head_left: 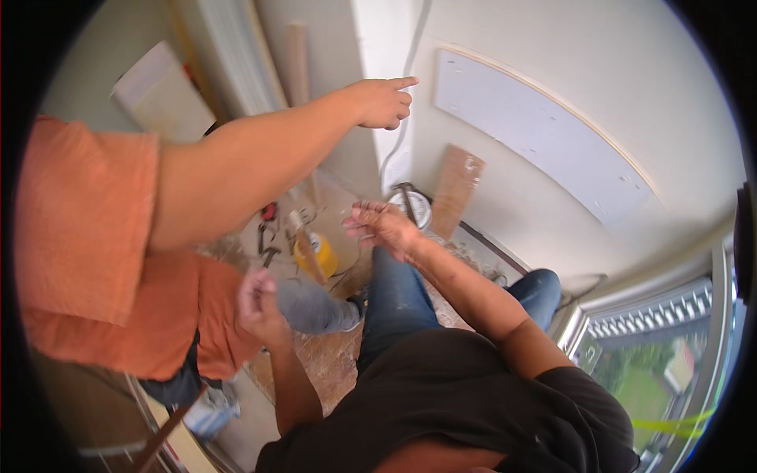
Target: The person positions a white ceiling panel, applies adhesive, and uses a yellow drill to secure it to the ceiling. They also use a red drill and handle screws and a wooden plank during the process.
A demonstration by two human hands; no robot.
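Note:
My right hand (382, 229) is raised in front of me, its fingers loosely bent and apart, with nothing seen in them. Just beyond it a hammer (408, 202) leans over a white bucket (422, 211). On the left my left hand (262, 307) is held up close to a co-worker's orange shirt (83, 229); motion smears its fingers. The co-worker's bare arm (252, 162) reaches across from the left. That person's hand (384, 102) points a finger toward the wall, touching nothing that I can make out.
A long pale panel (536, 126) is on the wall, above a leaning wooden board (460, 189). A yellow container (325, 254) and scattered tools, including another hammer (270, 254), are on the floor. A window (646, 355) stands at my right; a cable (410, 87) hangs beside the corner.

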